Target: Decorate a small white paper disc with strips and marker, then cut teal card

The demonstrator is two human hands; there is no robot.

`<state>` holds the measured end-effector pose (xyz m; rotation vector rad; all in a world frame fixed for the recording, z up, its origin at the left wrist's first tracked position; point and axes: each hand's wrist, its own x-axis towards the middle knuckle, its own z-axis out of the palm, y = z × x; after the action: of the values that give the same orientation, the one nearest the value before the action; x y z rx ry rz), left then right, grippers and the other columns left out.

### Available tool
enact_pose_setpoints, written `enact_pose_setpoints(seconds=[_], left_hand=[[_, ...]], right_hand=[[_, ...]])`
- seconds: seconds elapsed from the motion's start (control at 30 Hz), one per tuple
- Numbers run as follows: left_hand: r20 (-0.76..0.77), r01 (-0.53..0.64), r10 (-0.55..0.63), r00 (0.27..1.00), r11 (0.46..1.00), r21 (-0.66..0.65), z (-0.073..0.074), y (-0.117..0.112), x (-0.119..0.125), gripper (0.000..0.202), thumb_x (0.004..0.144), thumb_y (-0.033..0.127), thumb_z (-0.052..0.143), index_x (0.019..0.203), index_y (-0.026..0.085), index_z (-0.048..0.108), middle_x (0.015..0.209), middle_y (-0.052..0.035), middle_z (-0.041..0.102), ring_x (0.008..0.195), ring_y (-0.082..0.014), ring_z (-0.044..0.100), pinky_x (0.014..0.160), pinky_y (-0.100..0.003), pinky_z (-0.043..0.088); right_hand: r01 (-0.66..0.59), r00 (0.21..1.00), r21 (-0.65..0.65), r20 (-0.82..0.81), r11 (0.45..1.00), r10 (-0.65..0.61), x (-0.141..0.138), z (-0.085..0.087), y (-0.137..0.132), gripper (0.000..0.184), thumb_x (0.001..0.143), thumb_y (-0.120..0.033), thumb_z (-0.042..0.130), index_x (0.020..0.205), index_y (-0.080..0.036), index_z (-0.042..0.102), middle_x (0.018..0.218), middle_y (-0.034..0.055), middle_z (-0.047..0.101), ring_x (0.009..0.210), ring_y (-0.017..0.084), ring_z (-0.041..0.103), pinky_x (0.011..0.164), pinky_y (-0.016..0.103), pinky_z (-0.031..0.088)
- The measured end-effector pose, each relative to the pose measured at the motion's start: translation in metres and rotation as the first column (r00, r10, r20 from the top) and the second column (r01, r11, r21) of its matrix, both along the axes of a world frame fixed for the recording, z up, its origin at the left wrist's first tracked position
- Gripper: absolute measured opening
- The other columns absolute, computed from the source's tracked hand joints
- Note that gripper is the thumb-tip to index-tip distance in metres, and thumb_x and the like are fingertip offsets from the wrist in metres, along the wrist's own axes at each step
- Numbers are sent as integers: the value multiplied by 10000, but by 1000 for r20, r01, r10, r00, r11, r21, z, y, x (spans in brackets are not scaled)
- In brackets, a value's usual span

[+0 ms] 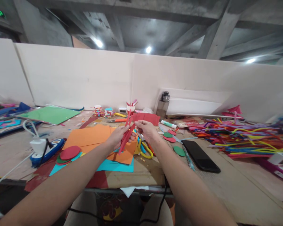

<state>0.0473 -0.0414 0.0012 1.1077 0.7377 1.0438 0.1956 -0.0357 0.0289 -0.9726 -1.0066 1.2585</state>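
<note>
My left hand (116,138) is closed round a bunch of red paper strips (126,133) that stand up tilted above the table. My right hand (148,131) pinches the top of the same strips from the right, with a larger red paper piece (148,118) just behind its fingers. Under both hands lie orange paper sheets (91,136) on a teal sheet (115,165). Yellow-handled scissors (145,150) lie on the table directly below my right hand.
A black phone (200,156) lies right of the scissors, with green and red paper circles (173,139) near it. A heap of coloured pipe cleaners (240,136) fills the right side. A white charger on a blue power strip (43,149), a green sheet (49,114) and a bottle (163,105) stand around.
</note>
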Motion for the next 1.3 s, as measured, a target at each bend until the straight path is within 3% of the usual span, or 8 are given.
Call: enact_pose_setpoints(seconds=[0.23, 0.37, 0.6, 0.83, 0.97, 1.3], left_hand=[[51, 26, -24, 998, 998, -49, -1, 2, 0, 267, 936, 301, 480, 849, 86, 613, 696, -123, 701, 556, -152, 664, 550, -243, 538], [59, 79, -76, 995, 996, -41, 2, -3, 2, 244, 937, 299, 481, 878, 92, 595, 696, -108, 694, 516, -142, 651, 504, -229, 528], [61, 117, -117, 991, 993, -2, 1, -4, 3, 228, 945, 314, 445, 960, 110, 544, 720, -97, 692, 497, -134, 627, 438, -214, 486], [38, 120, -123, 992, 990, 74, -2, -1, 3, 310, 881, 443, 549, 879, 134, 531, 650, -38, 645, 400, -66, 484, 363, -161, 317], [-7, 96, -96, 995, 991, 96, -3, 0, 3, 369, 823, 494, 611, 804, 138, 516, 602, 1, 601, 380, -46, 439, 360, -155, 286], [4, 109, -109, 994, 991, 75, 0, -4, 4, 389, 787, 498, 657, 810, 132, 527, 640, -27, 635, 446, -83, 529, 414, -195, 400]], right_hand=[[-94, 995, -72, 27, 993, 96, 4, 7, -4, 351, 416, -327, 862, 617, -180, 615, 565, -30, 586, 591, 101, 507, 545, 235, 303], [-96, 993, -50, 64, 994, 99, 0, 2, -2, 334, 413, -338, 851, 590, -170, 623, 530, -36, 575, 535, 82, 448, 525, 242, 243], [-68, 993, -20, 98, 997, 70, -3, -8, 2, 365, 424, -395, 839, 623, -182, 619, 549, -54, 578, 539, 81, 449, 545, 247, 268], [-46, 993, -8, 111, 999, 47, -2, -12, 4, 341, 470, -381, 830, 643, -186, 611, 570, -64, 578, 557, 77, 455, 589, 253, 299], [-64, 994, 9, 85, 998, 63, -5, -9, 1, 350, 465, -374, 834, 642, -186, 598, 565, -64, 576, 573, 81, 482, 609, 252, 321], [-45, 999, 62, 21, 997, 44, -8, -10, 1, 353, 463, -361, 833, 658, -183, 599, 549, -55, 556, 534, 77, 468, 572, 250, 350]])
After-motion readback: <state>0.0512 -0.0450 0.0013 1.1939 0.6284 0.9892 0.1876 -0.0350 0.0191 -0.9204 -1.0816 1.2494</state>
